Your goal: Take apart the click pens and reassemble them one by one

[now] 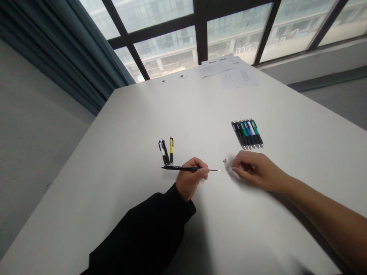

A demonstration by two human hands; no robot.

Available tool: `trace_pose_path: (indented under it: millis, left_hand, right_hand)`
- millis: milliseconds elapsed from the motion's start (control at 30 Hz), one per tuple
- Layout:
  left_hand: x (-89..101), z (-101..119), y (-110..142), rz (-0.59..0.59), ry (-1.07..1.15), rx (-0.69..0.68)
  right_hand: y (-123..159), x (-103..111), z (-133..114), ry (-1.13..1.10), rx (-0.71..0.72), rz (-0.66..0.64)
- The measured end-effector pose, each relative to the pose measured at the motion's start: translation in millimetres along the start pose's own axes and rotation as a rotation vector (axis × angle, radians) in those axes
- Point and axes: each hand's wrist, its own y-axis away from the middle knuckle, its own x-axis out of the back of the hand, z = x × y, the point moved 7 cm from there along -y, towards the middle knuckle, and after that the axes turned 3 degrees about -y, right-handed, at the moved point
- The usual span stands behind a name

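Observation:
My left hand (pixel 192 176) is closed around a black pen barrel (pixel 175 167), held level just above the table. From the barrel's right end a thin refill (pixel 214 170) sticks out bare, its tip pointing right. A small silvery pen tip piece (pixel 224 160) lies between my two hands. My right hand (pixel 254 170) hovers beside that piece, fingers bent, with a gap between thumb and forefinger and nothing visible in them. Near my left hand lie a yellow pen (pixel 171 149), a white and black pen (pixel 162 152) and a black pen (pixel 165 153).
Beyond my right hand, several pens (pixel 247 133) in black, green, blue and white lie in a neat row. Printed papers (pixel 239 77) rest at the far end of the white table (pixel 137 126). A window (pixel 169 46) and a dark curtain (pixel 71 46) stand behind it.

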Motion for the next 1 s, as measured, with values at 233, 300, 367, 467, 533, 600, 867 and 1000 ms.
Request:
trace_pose_path:
  millis: [233,300,367,467,533,600,867,1000]
  left_hand:
    - [-0.7,0,-1,0.030,-0.013,0.018]
    - [-0.8,0,0,0.028,-0.015,0.025]
    - [-0.8,-1,0,0.028,-0.019,0.029]
    - [-0.9,0,1,0.031,-0.015,0.030]
    - [-1.3,0,2,0.033,-0.015,0.031]
    - [-2.2,1,2,0.031,-0.012,0.029]
    - [0.1,-2,0,0.013,-0.034,0.015]
    - [0.1,-2,0,-0.025,-0.196,-0.010]
  right_hand:
    - [-3,-8,17,0.222,-0.032,-0.007]
    - [-3,-7,18,0.239,-0.050,0.019]
    - [-3,-5,18,0.240,-0.064,0.037]
    - [-3,-3,18,0.232,-0.079,0.050]
    - [-3,-4,18,0.230,-0.083,0.057]
    - [-4,-5,18,0.234,-0.086,0.063]
    - [-4,1,14,0.164,-0.073,0.128]
    - [-1,3,-2,-0.059,-0.023,0.114]
